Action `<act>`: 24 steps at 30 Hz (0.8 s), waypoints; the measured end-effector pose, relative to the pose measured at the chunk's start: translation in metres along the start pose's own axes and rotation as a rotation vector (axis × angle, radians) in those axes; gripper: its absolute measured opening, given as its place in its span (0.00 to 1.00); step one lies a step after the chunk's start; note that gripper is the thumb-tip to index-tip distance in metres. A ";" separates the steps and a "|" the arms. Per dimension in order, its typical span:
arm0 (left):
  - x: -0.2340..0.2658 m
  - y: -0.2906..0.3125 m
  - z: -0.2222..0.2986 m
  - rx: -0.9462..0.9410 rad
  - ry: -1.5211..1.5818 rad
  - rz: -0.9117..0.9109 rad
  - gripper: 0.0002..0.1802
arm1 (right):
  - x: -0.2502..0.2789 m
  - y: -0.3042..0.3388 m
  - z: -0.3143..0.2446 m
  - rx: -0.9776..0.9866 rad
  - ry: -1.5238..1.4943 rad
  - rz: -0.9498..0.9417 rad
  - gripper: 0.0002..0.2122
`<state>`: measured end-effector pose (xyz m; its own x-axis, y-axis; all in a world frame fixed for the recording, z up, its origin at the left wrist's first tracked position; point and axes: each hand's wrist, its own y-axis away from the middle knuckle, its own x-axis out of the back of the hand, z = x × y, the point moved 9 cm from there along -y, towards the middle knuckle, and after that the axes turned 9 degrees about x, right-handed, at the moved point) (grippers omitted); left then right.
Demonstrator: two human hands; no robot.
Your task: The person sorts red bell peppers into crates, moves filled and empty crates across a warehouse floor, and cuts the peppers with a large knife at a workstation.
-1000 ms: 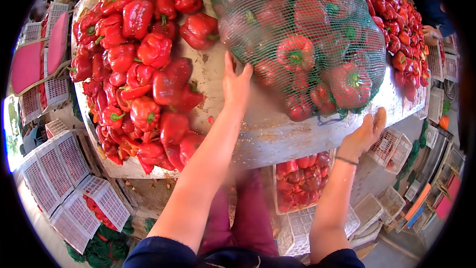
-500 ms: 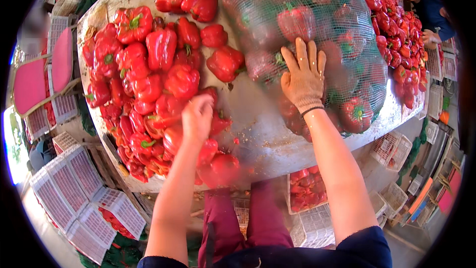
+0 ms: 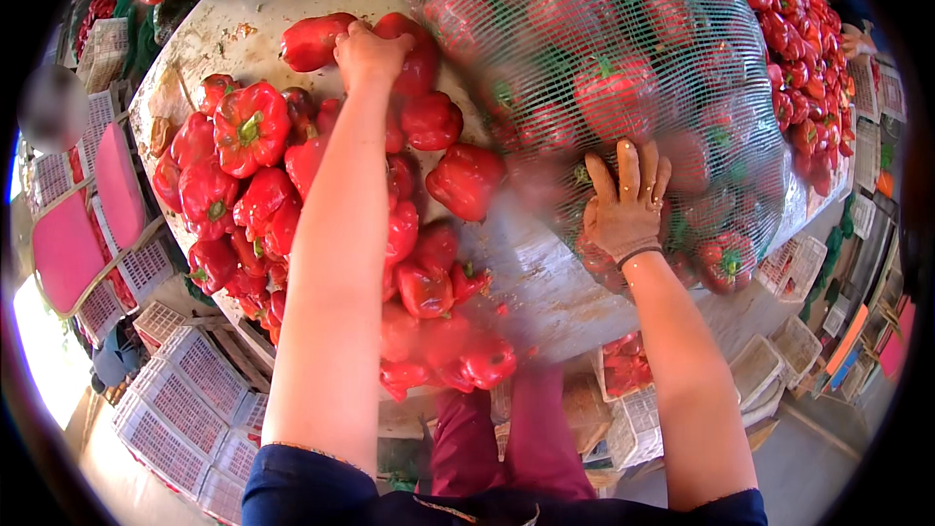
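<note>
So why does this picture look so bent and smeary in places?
In the head view the fisheye lens curves the table edge and leaves black corners. Motion blur smears the peppers by the near edge and parts of the mesh sack. The left hand on a pepper and the right hand on the sack look fairly sharp. Bright glare burns out the lower left.

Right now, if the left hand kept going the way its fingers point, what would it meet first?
The left hand already rests on a red pepper; beyond it lies bare table, as far as depth shows.
</note>
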<state>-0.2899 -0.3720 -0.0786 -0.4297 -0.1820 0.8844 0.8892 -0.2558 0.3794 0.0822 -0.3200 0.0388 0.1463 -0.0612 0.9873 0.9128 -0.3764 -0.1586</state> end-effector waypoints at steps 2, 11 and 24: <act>-0.014 -0.013 -0.008 -0.020 0.020 -0.177 0.46 | -0.003 -0.001 0.001 0.010 -0.002 -0.015 0.23; -0.007 -0.014 -0.030 -0.055 0.389 -0.309 0.38 | -0.007 -0.003 -0.003 -0.002 0.017 -0.032 0.23; 0.172 0.065 -0.071 -0.214 -0.539 0.562 0.39 | -0.009 0.003 0.000 0.009 0.051 -0.031 0.22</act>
<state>-0.3170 -0.4873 0.0794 0.2559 0.1314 0.9577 0.8772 -0.4479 -0.1729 0.0839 -0.3203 0.0295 0.0988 -0.0972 0.9904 0.9201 -0.3702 -0.1281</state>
